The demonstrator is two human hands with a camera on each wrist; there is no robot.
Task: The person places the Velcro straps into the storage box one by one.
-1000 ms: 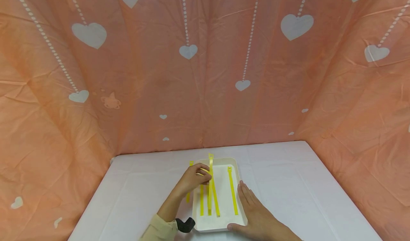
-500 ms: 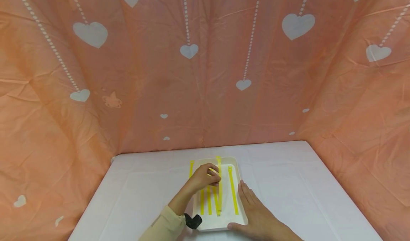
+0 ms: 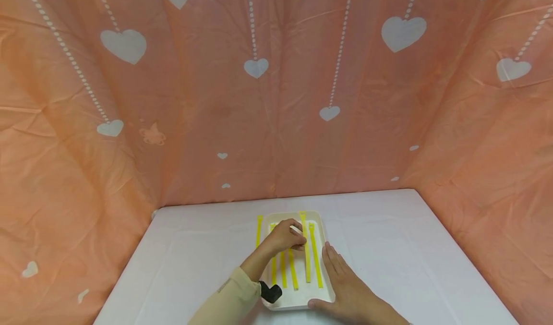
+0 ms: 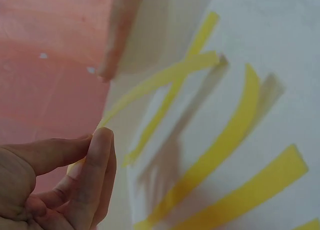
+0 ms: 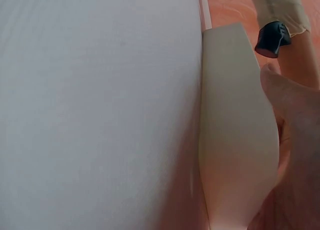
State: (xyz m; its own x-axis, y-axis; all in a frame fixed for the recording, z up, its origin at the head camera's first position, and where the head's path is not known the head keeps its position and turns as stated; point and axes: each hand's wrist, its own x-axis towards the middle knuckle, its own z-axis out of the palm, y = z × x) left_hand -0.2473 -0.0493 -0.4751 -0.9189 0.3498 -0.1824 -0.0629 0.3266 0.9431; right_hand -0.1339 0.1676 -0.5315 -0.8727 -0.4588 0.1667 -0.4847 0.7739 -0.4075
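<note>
My left hand (image 3: 285, 237) pinches a yellow cable tie (image 3: 307, 266), a flat strap with a slotted head, above the white tray (image 3: 298, 306). In the left wrist view this held tie (image 4: 150, 85) bows from thumb and fingertips, its free end casting a shadow on the tray floor. Just right of it lies another yellow tie (image 3: 317, 263). Several more ties (image 3: 293, 272) lie lengthwise in the tray, partly hidden by my left hand and wrist. My right hand (image 3: 351, 289), fingers straight, rests along the tray's right wall (image 5: 235, 115), its thumb at the near corner.
One yellow tie (image 3: 259, 231) lies outside the tray, along its left side. A white cloth (image 3: 402, 248) covers the table. Orange curtains (image 3: 272, 138) with white hearts stand behind and at both sides. A black device (image 3: 270, 293) sits at my left cuff.
My left hand has carried the pinched tie rightward across the tray, from above the left-hand ties to beside the rightmost one. My right hand has stayed at the tray's side.
</note>
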